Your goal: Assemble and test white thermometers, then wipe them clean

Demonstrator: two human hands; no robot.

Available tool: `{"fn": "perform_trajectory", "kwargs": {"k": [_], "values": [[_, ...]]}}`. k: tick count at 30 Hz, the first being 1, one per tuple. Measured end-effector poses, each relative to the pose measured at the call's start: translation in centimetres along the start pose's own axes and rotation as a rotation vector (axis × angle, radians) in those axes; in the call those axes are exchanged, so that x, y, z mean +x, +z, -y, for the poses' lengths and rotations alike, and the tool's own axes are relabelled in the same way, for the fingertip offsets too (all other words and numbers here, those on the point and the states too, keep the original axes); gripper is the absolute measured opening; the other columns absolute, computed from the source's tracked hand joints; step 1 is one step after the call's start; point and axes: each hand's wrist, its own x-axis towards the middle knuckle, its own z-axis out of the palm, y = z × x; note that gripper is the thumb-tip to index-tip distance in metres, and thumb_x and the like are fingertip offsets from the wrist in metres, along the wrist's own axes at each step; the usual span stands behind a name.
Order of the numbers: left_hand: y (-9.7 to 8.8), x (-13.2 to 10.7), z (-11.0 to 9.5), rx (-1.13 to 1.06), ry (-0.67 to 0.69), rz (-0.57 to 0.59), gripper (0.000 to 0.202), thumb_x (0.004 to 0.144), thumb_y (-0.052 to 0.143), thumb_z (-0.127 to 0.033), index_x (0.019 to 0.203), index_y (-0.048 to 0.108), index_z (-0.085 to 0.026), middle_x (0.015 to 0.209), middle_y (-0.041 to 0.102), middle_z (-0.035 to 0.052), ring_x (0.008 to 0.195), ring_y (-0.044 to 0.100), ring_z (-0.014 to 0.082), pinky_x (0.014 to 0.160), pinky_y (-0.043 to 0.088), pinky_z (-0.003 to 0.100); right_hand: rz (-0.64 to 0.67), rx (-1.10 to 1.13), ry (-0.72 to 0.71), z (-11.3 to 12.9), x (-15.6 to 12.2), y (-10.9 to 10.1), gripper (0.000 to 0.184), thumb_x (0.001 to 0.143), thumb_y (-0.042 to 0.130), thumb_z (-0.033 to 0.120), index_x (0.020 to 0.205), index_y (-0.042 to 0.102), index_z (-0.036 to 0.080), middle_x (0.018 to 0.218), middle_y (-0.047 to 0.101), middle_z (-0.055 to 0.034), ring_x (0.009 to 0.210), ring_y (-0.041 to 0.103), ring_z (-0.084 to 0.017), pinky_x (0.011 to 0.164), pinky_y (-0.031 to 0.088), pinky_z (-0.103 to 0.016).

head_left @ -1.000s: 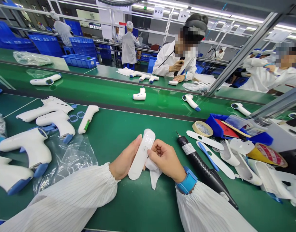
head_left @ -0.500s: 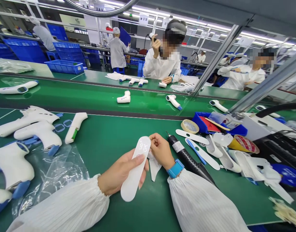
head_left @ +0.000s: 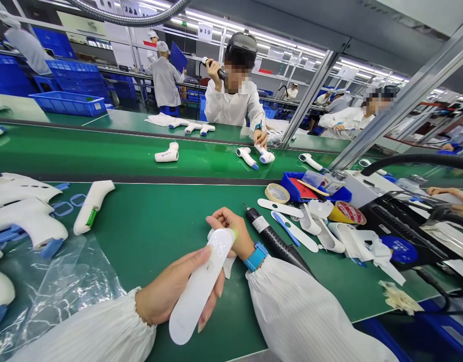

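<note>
My left hand [head_left: 167, 286] grips a long white plastic strip with rounded ends [head_left: 196, 296], thumb on its face and fingers behind. The strip is tilted, its glossy upper end catching the light. Just behind that end is my right hand [head_left: 231, 229], its fingers curled round a crumpled white cloth [head_left: 228, 267]. Most of the cloth is hidden by the strip. To the right of my right wrist lies a black electric screwdriver [head_left: 275, 239]. Past it are more white strips [head_left: 294, 231] and a thin blue piece [head_left: 286, 227].
White thermometer guns [head_left: 31, 221] and a clear plastic bag [head_left: 69, 281] lie at left. A roll of tape [head_left: 277, 193], a blue tray [head_left: 292, 183] and white shells [head_left: 329, 236] are at right. Across the green belt [head_left: 133, 156], a co-worker's hand [head_left: 260, 138] touches a thermometer gun.
The view has swung right. My left hand has brought the strip lower and nearer, and my right hand is now behind its upper end. The co-worker's hand has reached onto the belt.
</note>
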Motion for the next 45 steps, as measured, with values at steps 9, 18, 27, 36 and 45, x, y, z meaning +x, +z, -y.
{"fn": "perform_trajectory", "kwargs": {"k": [9,18,27,36,45], "values": [[-0.2,0.1,-0.3,0.072,0.051,-0.021,0.060,0.085,0.021,-0.058,0.080,0.060,-0.012,0.058,0.056,0.0053,0.047,0.053,0.0139,0.049,0.044,0.027,0.047,-0.081,-0.128,0.0,-0.3,-0.2,0.028,0.068,0.063,0.024,0.095,0.055,0.020,0.082,0.055,-0.0012,0.072,0.052,-0.014,0.068,0.045,-0.029],[-0.4,0.2,-2.8,0.009,0.289,-0.305,0.047,0.086,0.029,-0.055,0.091,0.056,-0.017,0.084,0.056,0.0045,0.065,0.053,0.0144,0.066,0.045,0.030,-0.052,-0.019,-0.034,-0.7,-0.1,-2.0,0.017,0.077,0.054,0.029,0.088,0.060,0.018,0.078,0.060,-0.0043,0.072,0.056,-0.017,0.065,0.047,-0.030],[-1.5,0.3,-3.5,-0.016,0.363,-0.341,0.048,0.086,0.026,-0.055,0.089,0.054,-0.016,0.082,0.055,0.0045,0.063,0.052,0.0143,0.066,0.044,0.031,-0.075,0.132,0.017,-0.3,-0.3,-2.6,0.024,0.075,0.060,0.037,0.090,0.059,0.019,0.082,0.062,-0.0039,0.077,0.058,-0.017,0.070,0.047,-0.030],[-2.9,1.2,-3.2,-0.030,0.384,-0.310,0.050,0.083,0.029,-0.060,0.083,0.054,-0.017,0.079,0.055,0.0039,0.061,0.053,0.0155,0.062,0.043,0.032,-0.107,-0.261,-0.100,-0.3,-0.4,-3.1,0.024,0.082,0.051,0.038,0.096,0.058,0.020,0.096,0.061,-0.0069,0.091,0.055,-0.022,0.082,0.044,-0.039],[-3.8,2.7,-4.5,-0.150,0.361,-0.427,0.050,0.081,0.034,-0.060,0.085,0.056,-0.016,0.075,0.058,0.0038,0.057,0.055,0.0150,0.060,0.044,0.030,-0.094,-0.518,-0.137,0.8,-1.2,-4.1,0.026,0.084,0.045,0.036,0.104,0.056,0.023,0.118,0.052,-0.0089,0.112,0.047,-0.026,0.090,0.043,-0.044]]}}
